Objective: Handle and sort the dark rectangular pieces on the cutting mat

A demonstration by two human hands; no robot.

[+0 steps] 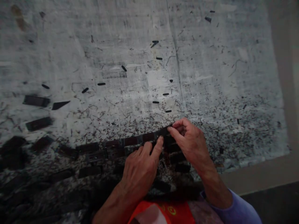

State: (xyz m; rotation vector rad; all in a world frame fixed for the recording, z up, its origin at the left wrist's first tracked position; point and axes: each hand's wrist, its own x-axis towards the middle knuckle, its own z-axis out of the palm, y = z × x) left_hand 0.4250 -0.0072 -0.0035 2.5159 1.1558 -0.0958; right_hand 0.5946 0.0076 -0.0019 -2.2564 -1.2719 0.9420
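Orange cloth (171, 211) with yellow marking lies nearest, below the dark segmented strip (130, 141) crossing the pale, scuffed sheet (130, 18). Left hand (140, 165) lies palm down, index finger along the strip; whether it grips I cannot tell. Right hand (191, 140) pinches the strip's right end. Beyond the strip, black slivers (165, 94) dot the sheet

Noting a greyish-white sheet (210, 56) with darker streaks, peppered near me with black and brown specks (247, 121), a brownish stain (20, 18) far left, a near-black strip (164, 130) with reddish-brown blocks, my lavender sleeve (241, 207), and my orange-red garment (185, 214) bearing a yellow mark (172, 210).
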